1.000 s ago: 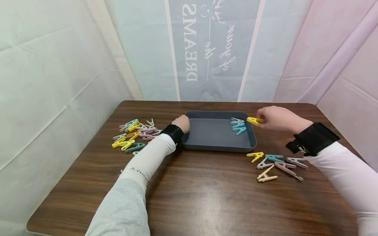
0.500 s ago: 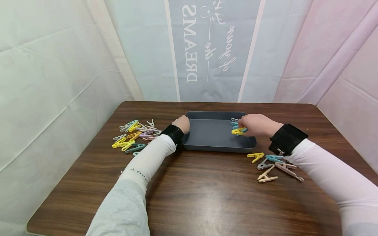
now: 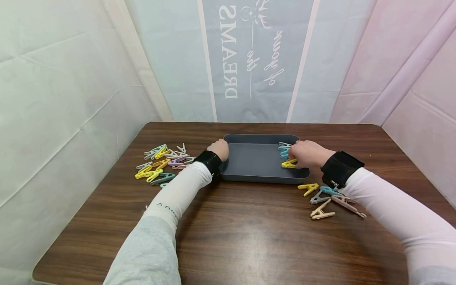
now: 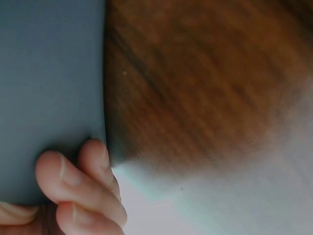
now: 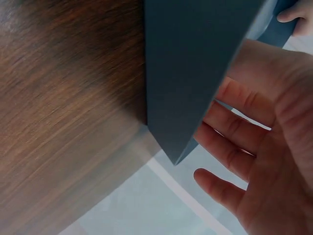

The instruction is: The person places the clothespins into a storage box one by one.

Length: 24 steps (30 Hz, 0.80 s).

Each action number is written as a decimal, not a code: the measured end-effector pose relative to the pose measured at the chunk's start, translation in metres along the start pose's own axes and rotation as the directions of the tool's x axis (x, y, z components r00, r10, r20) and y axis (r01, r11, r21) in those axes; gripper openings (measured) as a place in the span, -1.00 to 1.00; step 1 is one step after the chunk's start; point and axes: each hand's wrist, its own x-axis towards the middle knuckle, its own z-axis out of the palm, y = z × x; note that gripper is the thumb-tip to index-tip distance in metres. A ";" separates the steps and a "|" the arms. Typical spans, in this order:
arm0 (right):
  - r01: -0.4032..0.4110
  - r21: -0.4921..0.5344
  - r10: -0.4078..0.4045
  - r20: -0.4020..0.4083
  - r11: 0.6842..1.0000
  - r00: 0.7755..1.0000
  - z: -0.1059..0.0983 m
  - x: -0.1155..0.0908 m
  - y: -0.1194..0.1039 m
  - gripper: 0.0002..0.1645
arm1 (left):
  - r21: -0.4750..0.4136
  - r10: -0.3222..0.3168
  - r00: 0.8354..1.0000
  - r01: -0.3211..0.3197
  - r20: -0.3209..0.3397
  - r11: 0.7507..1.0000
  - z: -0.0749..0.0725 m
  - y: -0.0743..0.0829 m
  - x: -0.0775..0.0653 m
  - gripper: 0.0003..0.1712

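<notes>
In the head view my left hand [image 3: 219, 150] grips the left rim of a dark grey tray [image 3: 256, 178]. The left wrist view shows the fingers [image 4: 80, 183] curled over the tray's wall [image 4: 58, 73]. Inside the tray at the right, my right hand [image 3: 307, 153] pinches a yellow clothespin [image 3: 287, 163] low near the floor. Blue clothespins [image 3: 284, 149] and a pale clothespin [image 3: 284, 144] lie just behind it, partly covered by the hand. In the right wrist view the tray's wall [image 5: 190, 63] hides the thumb and fingertips of the right hand [image 5: 264, 132].
On the brown table [image 3: 235, 229], several mixed clothespins [image 3: 174, 161] lie left of the tray. Before its right corner lie a yellow clothespin [image 3: 308, 188], a blue clothespin [image 3: 330, 190], a beige clothespin [image 3: 322, 211] and grey-pink ones [image 3: 347, 205]. Cloth walls [image 3: 256, 107] surround the table.
My right hand has carried the yellow clothespin leftward over the tray's right rim and down inside, then shifted it slightly nearer me. The left hand stays on the rim.
</notes>
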 end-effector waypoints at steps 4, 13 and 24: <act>-0.012 0.019 0.012 0.006 1.000 1.000 0.001 0.000 0.003 -0.72 | 0.006 -0.004 1.000 0.004 -0.003 1.000 0.001 0.000 0.003 -0.54; -0.059 0.016 0.059 0.009 0.998 0.998 0.006 0.004 0.009 -0.71 | -0.008 0.004 1.000 -0.004 0.005 1.000 0.002 -0.001 0.004 -0.55; -0.040 0.035 0.040 -0.010 0.999 0.999 0.007 0.001 0.011 -0.76 | 0.000 0.000 1.000 0.000 -0.001 1.000 0.004 -0.002 0.007 -0.54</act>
